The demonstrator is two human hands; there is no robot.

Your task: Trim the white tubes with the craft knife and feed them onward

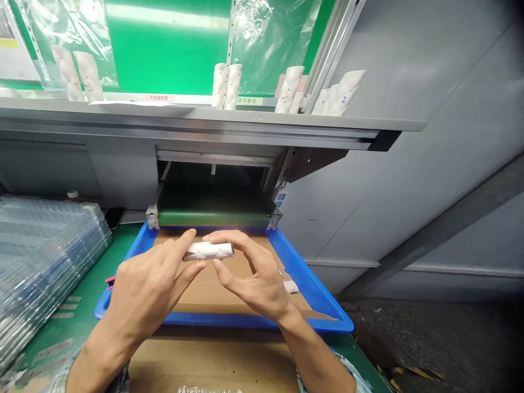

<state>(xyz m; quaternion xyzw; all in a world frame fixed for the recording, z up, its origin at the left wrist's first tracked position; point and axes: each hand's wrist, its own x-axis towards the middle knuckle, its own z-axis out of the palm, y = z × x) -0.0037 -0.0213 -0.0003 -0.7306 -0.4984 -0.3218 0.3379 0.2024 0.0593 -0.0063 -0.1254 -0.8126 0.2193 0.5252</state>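
A slim white tube (210, 250) is held level in the air above the blue tray (262, 322), roughly midway between its left and right edges and nearer its far edge than its near one. The left hand (149, 281) has its fingers closed lightly about the tube's left end, forefinger above and thumb below. The right hand (251, 273) pinches nearer the middle, its fingers arched over the top and the thumb close under, so the right end sticks out bare.

The tube is probably light, since fingertips alone carry it. Its wall looks stiff, and the right end suggests a hollow body, though the bore is not clear. The surface seems smooth with a shallow raised pattern and small dark marks; that relief may give some grip, but the round body could roll or slip. If the wall is thin or brittle, a hard squeeze or a drop could chip the rim. The safest hold is a gentle pinch along the body, one hand near each end, keeping pressure off the rims.

Beneath it, a cardboard sheet (192, 297) lines the tray, with a small white piece (290, 286) near the right edge.
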